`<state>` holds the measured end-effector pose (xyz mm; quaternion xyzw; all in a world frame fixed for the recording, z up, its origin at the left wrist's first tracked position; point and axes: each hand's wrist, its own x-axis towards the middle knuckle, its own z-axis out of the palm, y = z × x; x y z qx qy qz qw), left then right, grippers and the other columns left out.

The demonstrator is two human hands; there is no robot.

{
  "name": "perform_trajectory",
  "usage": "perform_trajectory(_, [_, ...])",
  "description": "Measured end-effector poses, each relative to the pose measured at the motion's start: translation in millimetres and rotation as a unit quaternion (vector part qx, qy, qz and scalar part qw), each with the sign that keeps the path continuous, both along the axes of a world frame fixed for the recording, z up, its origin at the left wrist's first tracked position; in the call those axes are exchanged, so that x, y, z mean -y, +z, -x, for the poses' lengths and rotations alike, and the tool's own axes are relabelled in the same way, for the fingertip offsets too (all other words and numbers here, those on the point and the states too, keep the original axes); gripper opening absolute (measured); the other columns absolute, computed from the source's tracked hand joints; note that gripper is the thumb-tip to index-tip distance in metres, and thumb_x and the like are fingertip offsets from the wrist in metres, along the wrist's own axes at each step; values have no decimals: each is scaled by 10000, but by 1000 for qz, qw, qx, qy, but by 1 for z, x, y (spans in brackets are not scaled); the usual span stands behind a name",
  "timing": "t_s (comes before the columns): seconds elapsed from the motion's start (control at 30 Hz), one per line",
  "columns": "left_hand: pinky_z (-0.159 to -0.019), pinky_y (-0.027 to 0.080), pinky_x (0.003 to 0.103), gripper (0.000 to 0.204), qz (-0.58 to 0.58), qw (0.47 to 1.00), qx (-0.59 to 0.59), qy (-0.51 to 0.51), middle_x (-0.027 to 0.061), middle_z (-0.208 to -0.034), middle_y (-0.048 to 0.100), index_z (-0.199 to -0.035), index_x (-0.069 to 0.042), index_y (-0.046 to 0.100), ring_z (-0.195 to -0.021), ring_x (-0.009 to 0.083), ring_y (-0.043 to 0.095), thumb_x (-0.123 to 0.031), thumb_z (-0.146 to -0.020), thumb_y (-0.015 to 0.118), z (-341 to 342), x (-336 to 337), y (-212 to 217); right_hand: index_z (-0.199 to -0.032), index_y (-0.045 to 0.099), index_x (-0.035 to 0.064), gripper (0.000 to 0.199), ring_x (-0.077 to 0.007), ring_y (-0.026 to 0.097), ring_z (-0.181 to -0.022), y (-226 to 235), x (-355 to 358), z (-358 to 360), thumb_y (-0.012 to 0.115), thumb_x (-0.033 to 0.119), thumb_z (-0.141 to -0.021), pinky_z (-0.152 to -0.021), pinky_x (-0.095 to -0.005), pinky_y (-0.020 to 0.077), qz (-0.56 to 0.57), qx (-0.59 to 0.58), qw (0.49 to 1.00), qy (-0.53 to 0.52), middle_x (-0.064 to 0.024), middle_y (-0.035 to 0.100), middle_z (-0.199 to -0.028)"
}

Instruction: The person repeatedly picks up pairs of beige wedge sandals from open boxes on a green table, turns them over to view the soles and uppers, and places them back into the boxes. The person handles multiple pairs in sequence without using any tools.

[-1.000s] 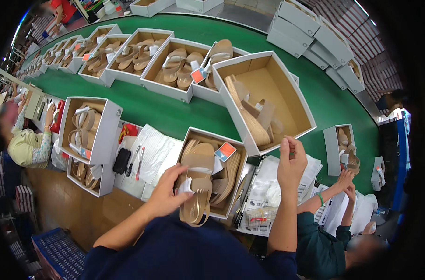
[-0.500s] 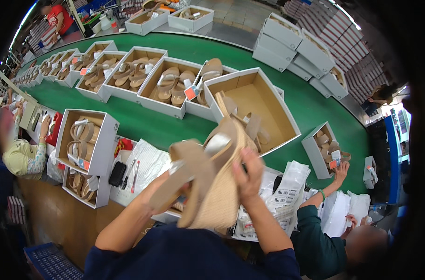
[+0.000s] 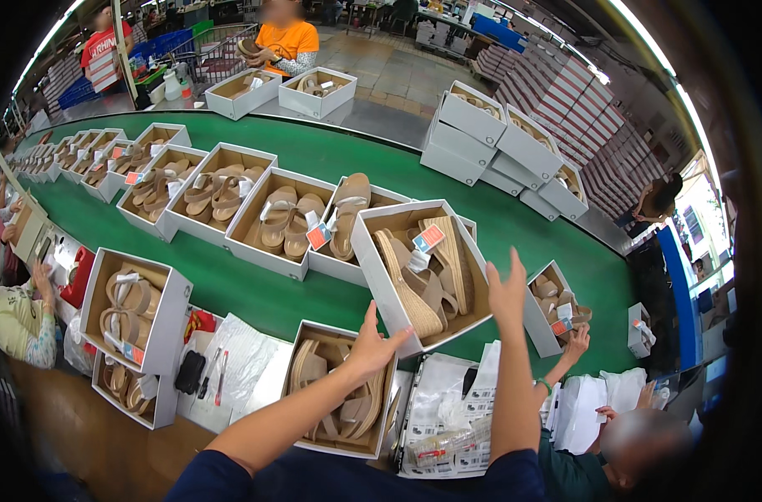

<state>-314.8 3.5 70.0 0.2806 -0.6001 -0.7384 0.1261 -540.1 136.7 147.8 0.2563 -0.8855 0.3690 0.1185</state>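
Observation:
A white shoebox (image 3: 374, 283) sits tilted in front of me, resting over other boxes' corner. In it lies a pair of beige wedge sandals (image 3: 407, 284) with woven soles, white wrapping and an orange-and-blue tag (image 3: 428, 238). My left hand (image 3: 371, 345) is open, fingers spread, beside the box's near left corner; I cannot tell whether it touches. At the box's right side my right hand (image 3: 508, 289) is open too, fingers stretched upward, holding nothing. Below my left forearm stands another shoebox (image 3: 301, 435) of sandals (image 3: 310, 368), partly hidden by that arm.
Along the green table (image 3: 314, 297) runs a row of open sandal boxes (image 3: 268, 251). Stacked shoeboxes (image 3: 460, 155) stand far right. Printed plastic bags (image 3: 448, 393) lie near right; pens and a black case (image 3: 191, 371) lie left. A co-worker's hand (image 3: 575, 343) touches a box (image 3: 541, 322) at right.
The sandals that were in my hands now lie in the tilted box, and both hands have let go and spread. The view has shifted, uncovering the near box of sandals.

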Motion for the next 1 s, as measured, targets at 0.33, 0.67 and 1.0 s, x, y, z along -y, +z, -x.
perform_trajectory(0.33, [-864,505,323,565,82,995,-39,-40,191,-1215,574,-1363,-14,453,-1023,246,609,-250,-898,670,-27,19,-10,-1135,488,-17,300,-293,639,-945,-68,-33,-39,529,140,-882,-804,-475,555,248,569,783,-41,-165,589,-1114])
perform_trajectory(0.67, [-738,512,320,246,289,930,88,209,139,-940,661,-1105,-3,649,-854,230,640,-128,-899,605,-137,112,-89,-1159,440,-7,314,-304,604,-976,6,138,78,498,126,-881,-845,-483,545,285,554,781,48,-166,550,-1074])
perform_trajectory(1.0, [-557,432,408,218,464,853,143,193,146,-691,578,-1012,10,667,-584,312,545,-46,-821,579,-154,100,-181,-1401,263,-33,480,-502,383,-1248,-108,459,245,343,125,-954,-970,-641,450,421,602,678,1,-271,291,-1437])
